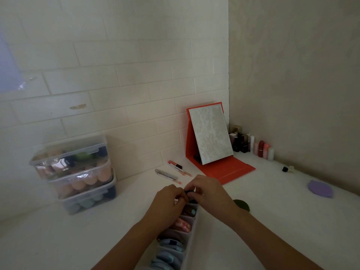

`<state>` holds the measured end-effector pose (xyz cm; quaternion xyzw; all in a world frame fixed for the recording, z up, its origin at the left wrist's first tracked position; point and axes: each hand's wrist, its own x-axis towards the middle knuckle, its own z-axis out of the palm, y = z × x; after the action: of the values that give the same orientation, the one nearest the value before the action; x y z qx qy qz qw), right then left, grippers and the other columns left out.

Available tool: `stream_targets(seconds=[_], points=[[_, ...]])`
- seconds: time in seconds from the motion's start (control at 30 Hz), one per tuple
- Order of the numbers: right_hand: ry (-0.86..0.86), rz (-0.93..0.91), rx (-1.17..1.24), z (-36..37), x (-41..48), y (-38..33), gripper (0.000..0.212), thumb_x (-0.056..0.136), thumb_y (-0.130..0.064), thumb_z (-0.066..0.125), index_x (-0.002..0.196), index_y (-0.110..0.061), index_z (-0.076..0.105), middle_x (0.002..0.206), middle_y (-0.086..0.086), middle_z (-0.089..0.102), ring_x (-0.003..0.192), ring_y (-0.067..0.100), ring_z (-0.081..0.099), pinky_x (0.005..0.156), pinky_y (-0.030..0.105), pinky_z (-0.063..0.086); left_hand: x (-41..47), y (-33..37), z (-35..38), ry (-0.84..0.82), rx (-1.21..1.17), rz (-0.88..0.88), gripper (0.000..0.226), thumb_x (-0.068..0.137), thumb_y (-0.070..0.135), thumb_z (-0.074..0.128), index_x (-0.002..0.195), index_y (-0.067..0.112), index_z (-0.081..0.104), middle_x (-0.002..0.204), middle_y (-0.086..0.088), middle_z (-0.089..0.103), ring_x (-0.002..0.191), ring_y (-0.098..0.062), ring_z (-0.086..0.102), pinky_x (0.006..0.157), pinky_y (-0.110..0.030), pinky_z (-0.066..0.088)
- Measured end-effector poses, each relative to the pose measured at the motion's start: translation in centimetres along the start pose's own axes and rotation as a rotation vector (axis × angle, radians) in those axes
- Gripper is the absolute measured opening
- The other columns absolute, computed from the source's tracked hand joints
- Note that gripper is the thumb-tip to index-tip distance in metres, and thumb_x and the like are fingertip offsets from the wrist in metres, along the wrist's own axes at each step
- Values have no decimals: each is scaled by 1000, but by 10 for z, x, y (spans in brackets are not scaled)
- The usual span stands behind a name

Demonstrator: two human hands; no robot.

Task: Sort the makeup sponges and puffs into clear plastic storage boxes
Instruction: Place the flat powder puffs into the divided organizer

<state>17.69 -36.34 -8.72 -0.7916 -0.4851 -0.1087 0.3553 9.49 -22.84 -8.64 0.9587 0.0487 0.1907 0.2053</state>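
While fingertip-close, both hands round dark puff.

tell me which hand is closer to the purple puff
Right. The right hand is left of the purple puff, well apart; the left hand is further left, both pinching a small black item.

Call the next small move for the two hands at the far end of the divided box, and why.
Likely ease the black item down into the far compartment of the divided box. Both the left hand and the right hand pinch it just above that end, and the nearer compartments already hold a pink puff and blue puffs.
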Motion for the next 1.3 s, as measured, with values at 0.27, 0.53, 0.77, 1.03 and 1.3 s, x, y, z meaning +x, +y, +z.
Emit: stream_targets(seconds=[0.27, 0.53, 0.77, 1.03, 1.3], points=[[-121, 81, -38, -5, -4, -5, 26, 96, -23, 51, 121, -23, 57, 100, -3, 71, 93, 6, 61, 83, 17, 33, -1, 0, 0, -20, 1, 47, 17, 94, 22, 46, 86, 27, 60, 115, 13, 53, 102, 0, 37, 81, -8, 23], [-66, 374, 110, -51, -12, 24, 20, 94, -25, 54, 113, -26, 58, 87, -16, 64, 82, -4, 61, 76, 14, 48, -3, 4, -2, -88, 32, 20, 22, 95, 20, 40, 100, 21, 62, 103, 9, 56, 95, -5, 42, 94, -24, 34], [-402, 666, -136, -69, -31, 52, 44, 67, -42, 81, 100, -23, 57, 95, -9, 53, 86, 7, 53, 67, 17, 42, -5, 9, -4, -104, 23, 7, 13, 97, 24, 39, 100, 27, 51, 98, 11, 53, 91, -5, 47, 93, -21, 36], [-444, 661, -285, -67, -30, 54, 20, 81, -26, 69, 91, -11, 60, 94, 5, 59, 80, 14, 52, 60, 18, 39, -5, 5, 1, -190, 191, 145, 66, 78, 62, 7, 117, 39, 55, 103, 13, 47, 96, -3, 37, 85, -23, 22], [2, 632, -185, -72, -20, 46, 16, 92, -15, 53, 101, -13, 66, 99, 3, 67, 83, 12, 58, 66, 16, 43, -7, 10, -1, -223, 122, 146, 29, 97, 40, 33, 110, 32, 57, 109, 16, 58, 103, -2, 44, 98, -24, 20]])
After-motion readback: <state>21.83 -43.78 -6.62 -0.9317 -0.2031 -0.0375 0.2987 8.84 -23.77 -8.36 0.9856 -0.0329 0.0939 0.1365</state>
